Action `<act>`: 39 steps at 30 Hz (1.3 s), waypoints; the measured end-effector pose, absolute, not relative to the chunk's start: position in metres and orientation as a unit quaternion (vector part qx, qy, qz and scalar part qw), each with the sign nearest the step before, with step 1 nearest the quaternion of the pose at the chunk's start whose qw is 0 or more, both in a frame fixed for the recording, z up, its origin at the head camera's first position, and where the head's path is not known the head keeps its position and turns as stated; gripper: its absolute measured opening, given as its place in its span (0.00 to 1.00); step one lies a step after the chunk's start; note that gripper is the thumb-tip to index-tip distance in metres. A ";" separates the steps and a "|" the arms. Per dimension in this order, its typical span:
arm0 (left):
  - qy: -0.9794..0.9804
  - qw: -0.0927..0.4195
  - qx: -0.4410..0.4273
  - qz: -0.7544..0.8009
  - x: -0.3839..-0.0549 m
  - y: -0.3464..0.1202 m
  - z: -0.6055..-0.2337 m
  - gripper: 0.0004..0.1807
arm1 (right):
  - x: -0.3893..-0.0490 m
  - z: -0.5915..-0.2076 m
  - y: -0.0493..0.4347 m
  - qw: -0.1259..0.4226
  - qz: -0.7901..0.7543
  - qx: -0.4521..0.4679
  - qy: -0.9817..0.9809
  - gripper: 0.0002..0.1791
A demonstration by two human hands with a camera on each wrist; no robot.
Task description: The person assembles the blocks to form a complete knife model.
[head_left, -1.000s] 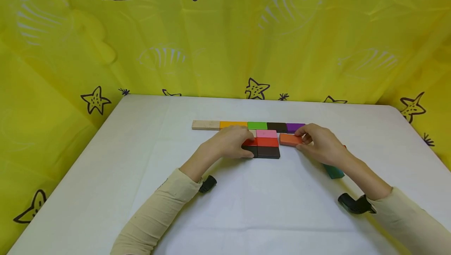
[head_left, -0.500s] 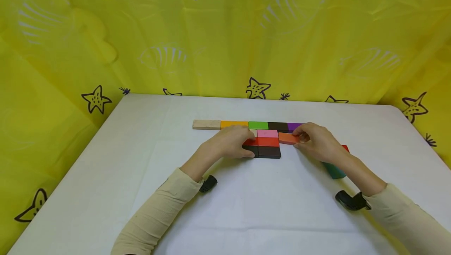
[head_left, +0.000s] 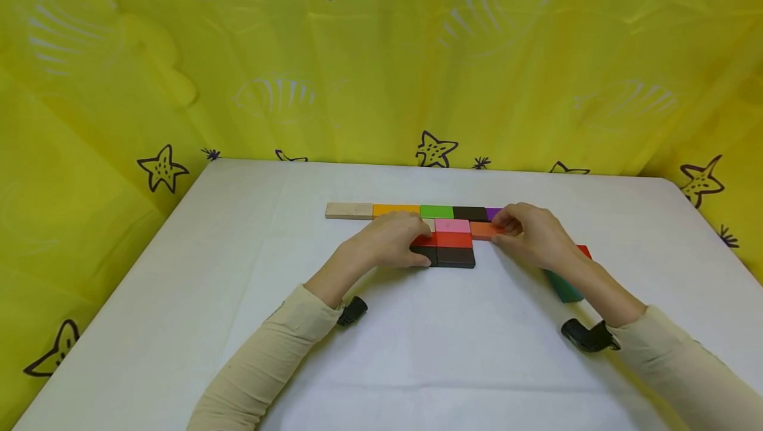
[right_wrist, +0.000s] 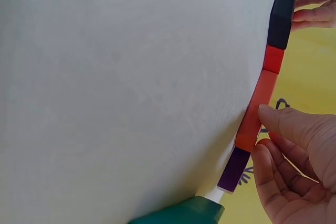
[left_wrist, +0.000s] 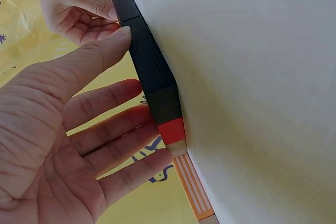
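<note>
My left hand (head_left: 387, 239) rests over the left part of a block group. Its thumb touches a black block (left_wrist: 149, 59) at the near side, and the fingers extend loosely over the top. Visible beside it are a right-hand black block (head_left: 456, 257), a red block (head_left: 454, 239) and a pink block (head_left: 453, 226); the group's left part is mostly covered. My right hand (head_left: 539, 236) pinches an orange block (head_left: 481, 231) between thumb and fingers at its right end. That block lies flat, its left end against the pink and red blocks, just in front of the back row.
The back row runs from a plain wooden block (head_left: 350, 210) through yellow-orange (head_left: 393, 209), green (head_left: 437, 212) and dark (head_left: 469, 213) blocks to a purple block (head_left: 493, 213). A teal block (head_left: 564, 287) lies under the right forearm near a red piece (head_left: 584, 251). Yellow cloth (head_left: 381, 73) hangs behind the table.
My right hand has moved left and slightly away from me, sliding the orange block up to the pink and red blocks and closer to the back row. The left hand stays in place.
</note>
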State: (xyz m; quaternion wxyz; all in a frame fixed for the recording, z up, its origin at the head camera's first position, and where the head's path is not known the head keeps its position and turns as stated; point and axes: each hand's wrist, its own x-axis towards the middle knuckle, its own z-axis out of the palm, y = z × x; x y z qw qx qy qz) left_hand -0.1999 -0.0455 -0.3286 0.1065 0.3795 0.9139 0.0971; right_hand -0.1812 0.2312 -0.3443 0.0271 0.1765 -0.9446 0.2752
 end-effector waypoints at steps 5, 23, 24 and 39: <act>0.915 0.109 0.378 0.095 -0.199 -0.045 -0.328 0.19 | -0.182 -0.344 0.231 0.026 0.275 0.172 -0.946 0.11; 0.914 0.106 0.379 0.099 -0.199 -0.046 -0.330 0.18 | -0.176 -0.335 0.237 0.016 0.276 0.165 -0.947 0.13; 0.914 0.105 0.379 0.099 -0.199 -0.046 -0.330 0.18 | -0.174 -0.334 0.240 0.016 0.277 0.161 -0.947 0.14; 0.913 0.106 0.382 0.101 -0.200 -0.047 -0.328 0.18 | -0.149 -0.331 0.296 0.025 0.269 0.094 -0.958 0.20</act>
